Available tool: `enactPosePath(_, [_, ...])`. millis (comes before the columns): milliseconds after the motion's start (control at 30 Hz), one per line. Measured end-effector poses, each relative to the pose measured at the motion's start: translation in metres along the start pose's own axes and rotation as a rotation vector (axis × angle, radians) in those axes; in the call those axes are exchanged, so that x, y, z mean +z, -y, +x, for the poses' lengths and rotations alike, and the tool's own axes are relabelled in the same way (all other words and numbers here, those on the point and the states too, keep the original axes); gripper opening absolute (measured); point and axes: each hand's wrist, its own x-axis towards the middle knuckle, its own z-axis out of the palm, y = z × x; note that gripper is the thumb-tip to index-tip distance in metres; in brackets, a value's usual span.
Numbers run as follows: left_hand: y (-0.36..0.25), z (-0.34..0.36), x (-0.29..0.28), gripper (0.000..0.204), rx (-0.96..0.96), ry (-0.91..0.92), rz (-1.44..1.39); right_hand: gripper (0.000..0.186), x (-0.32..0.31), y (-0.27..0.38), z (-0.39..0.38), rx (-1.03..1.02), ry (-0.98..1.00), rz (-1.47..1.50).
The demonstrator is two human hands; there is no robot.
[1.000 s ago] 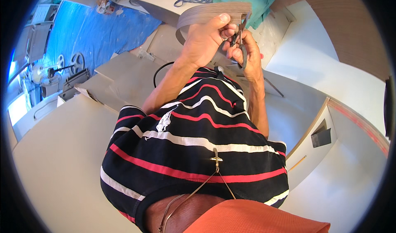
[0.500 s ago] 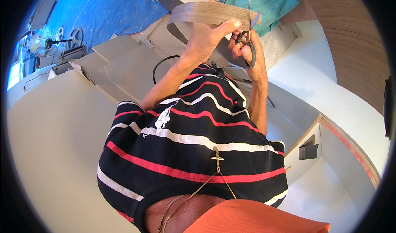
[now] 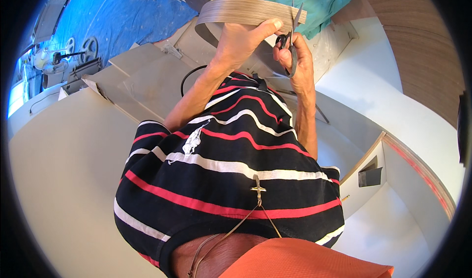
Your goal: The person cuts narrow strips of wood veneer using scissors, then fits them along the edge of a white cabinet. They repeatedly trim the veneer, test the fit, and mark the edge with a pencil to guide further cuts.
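Observation:
A strip of wood-grain edge banding (image 3: 241, 11), grey-brown and curled back on itself at the left, is held up in front of me. My left hand (image 3: 242, 41) grips it, thumb along its lower edge and fingers behind it. My right hand (image 3: 301, 56) has its fingers in the dark handles of a pair of scissors (image 3: 296, 24). The blades point up and lie across the strip near its right end, only slightly apart. Part of the strip's loop hides behind my left hand.
Ahead to the right lies a teal cloth (image 3: 307, 0). A wood-grain panel (image 3: 418, 37) and a white surface (image 3: 359, 71) are at the right, above an open white cabinet box (image 3: 388, 214). Flat panels (image 3: 147, 74) lie at the left, with blue sheeting (image 3: 123, 22) beyond.
The scissor blades have closed closer together and turned more upright across the strip. Both hands and the strip have shifted slightly left.

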Motion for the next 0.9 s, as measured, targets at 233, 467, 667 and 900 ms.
enactPosePath(233, [0.000,0.003,-0.006,0.025,0.018,-0.001,0.018,0.025,0.006,-0.001,0.003,0.037,0.002,0.000])
enactPosePath(467, [-0.009,0.009,-0.023,0.020,-0.031,0.068,-0.339,0.032,-0.021,-0.011,0.000,0.039,0.111,0.001])
enactPosePath(667, [-0.010,0.005,-0.026,0.022,-0.131,0.064,-0.378,0.042,-0.005,0.003,0.032,-0.254,-0.261,0.200])
enactPosePath(900, [-0.011,-0.002,-0.019,0.026,-0.196,-0.042,-0.366,0.057,0.018,0.011,0.046,-0.279,-0.235,0.103])
